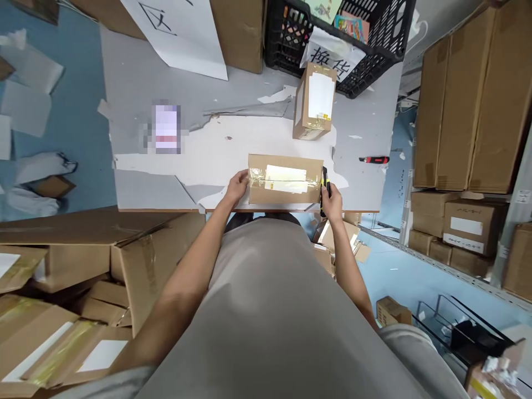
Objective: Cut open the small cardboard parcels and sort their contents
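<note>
A taped cardboard box [286,195] with a white label cut across by a seam lies near the front edge of the table. My left hand [238,187] grips its left end, fingers closed at the corner. At the right end, my right hand [332,200] is closed around a black and yellow utility knife [324,191], which stands alongside the box's edge. Whether the blade is out, I cannot tell. Behind this box stands a taller cardboard box [304,113] with a white label. A red and black utility knife [374,159] rests farther right on the table.
A black plastic crate [286,39] holding colourful items stands at the back. The table [145,188] has a torn white covering, with a blurred-out object [166,127] at left. Large open cartons [153,260] fill the lower left; stacked boxes [457,111] line the right.
</note>
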A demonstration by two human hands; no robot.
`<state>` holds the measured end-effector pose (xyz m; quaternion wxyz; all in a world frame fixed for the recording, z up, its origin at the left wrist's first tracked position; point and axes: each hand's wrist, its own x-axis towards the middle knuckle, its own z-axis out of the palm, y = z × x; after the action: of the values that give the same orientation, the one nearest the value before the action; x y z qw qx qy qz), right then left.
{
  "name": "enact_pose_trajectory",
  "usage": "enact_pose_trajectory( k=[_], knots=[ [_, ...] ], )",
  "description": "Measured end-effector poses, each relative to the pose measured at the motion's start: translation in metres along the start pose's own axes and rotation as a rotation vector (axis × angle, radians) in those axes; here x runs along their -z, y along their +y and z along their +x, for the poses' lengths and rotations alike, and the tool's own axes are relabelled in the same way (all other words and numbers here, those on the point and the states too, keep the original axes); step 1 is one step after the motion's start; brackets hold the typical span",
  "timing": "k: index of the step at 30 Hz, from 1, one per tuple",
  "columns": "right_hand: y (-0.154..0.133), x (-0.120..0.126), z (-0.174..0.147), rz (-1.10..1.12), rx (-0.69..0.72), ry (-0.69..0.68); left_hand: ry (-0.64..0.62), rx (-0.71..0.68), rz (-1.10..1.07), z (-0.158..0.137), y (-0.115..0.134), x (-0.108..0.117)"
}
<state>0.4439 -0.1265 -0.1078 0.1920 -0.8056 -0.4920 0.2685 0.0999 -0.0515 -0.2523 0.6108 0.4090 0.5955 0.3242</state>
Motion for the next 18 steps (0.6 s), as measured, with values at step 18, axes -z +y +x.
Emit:
enact_pose_trajectory(
  k=[18],
  knots=[
    [-0.171, -0.004, -0.005, -0.705, 0.508, -0.621, -0.187, -0.233, 0.120, -0.044, 0.065, 0.023]
  ],
)
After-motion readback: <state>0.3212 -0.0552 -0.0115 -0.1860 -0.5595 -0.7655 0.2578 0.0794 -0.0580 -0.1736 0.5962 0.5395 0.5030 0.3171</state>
